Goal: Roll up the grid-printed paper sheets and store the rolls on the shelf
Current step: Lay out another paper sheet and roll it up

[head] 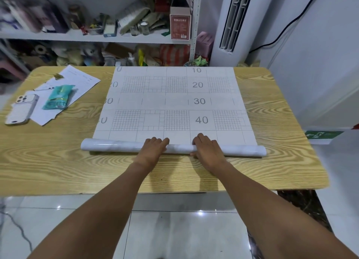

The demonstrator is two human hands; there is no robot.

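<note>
The grid-printed paper sheet (174, 101) lies flat in the middle of a wooden table (272, 171). It has small squares on it and the numbers 10, 20, 30 and 40. Its near end is curled into a roll (116, 144), a long white tube that lies across the table from left to right. Both hands are on the middle of the roll, close side by side but not touching. The left hand (153, 149) has its fingers pressed together and bent over the top of the roll. The right hand (206, 149) is bent over the roll the same way, with its thumb tucked against the near side. On the far left of the table some white papers (77, 78) lie in a loose pile. A white phone (22, 109) and a blue-green tissue pack (58, 97) rest on them. Behind the table stands a shelf (58, 36) stuffed with many things, most of them too blurry to name. A red-brown box (179, 26) stands on its right end. To the right of the shelf is a tall white air conditioner (239, 16), with a black cable (287, 26) on the wall beside it. A green sign (323, 134) lies low by the wall on the right. The floor (184, 235) is shiny white tile.
</note>
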